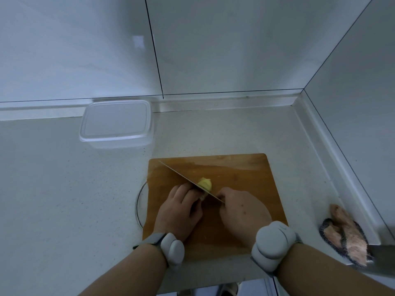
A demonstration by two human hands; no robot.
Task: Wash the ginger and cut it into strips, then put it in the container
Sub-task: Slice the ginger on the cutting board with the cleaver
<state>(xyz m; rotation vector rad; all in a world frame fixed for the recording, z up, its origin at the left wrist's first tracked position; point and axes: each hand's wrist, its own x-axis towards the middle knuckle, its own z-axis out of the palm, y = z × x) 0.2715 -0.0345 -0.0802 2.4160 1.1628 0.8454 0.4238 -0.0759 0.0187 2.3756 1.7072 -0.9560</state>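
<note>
A pale yellow piece of ginger (205,183) lies on the wooden cutting board (245,174). My left hand (179,208) presses on the ginger's near end, fingers curled over it. My right hand (241,210) grips the handle of a knife (179,175); the blade runs diagonally up-left across the board and rests against the ginger. The handle is hidden inside my fist. A clear plastic container (116,122) with its lid on stands at the back left, against the wall.
A pink and grey cloth (344,233) lies at the right by the wall corner. A thin metal ring (137,207) shows beside the board's left edge. Light countertop (53,189) stretches to the left. Both wrists wear grey bands.
</note>
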